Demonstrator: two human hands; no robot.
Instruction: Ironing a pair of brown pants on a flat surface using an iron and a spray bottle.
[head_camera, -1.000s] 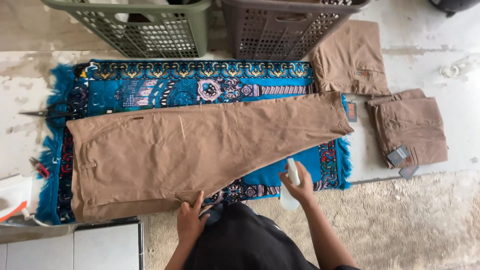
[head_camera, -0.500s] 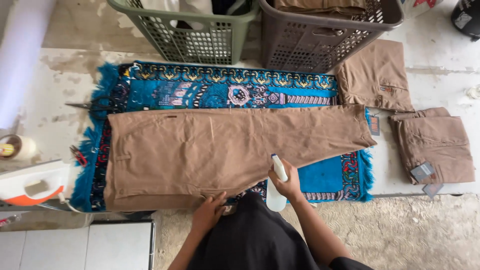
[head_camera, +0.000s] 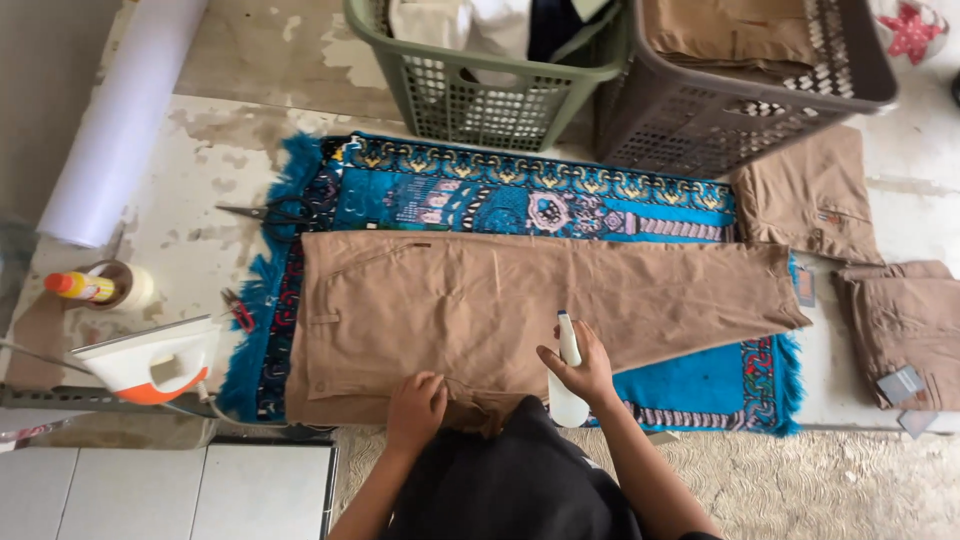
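Where the blue patterned rug (head_camera: 520, 200) carries the work, one pair of tan trousers (head_camera: 520, 300) lies flat across it, waistband toward the rug's left edge, hem toward the right edge. Two baskets, one green (head_camera: 480, 100) and one grey (head_camera: 720, 110), stand beyond the far edge. The left hand (head_camera: 415, 405) presses the near trouser edge, fingers together. The right hand (head_camera: 580, 370) is clamped around one white spray bottle (head_camera: 568, 385). Two folded trousers (head_camera: 860, 250) lie off the right edge; one iron (head_camera: 150, 360) rests left.
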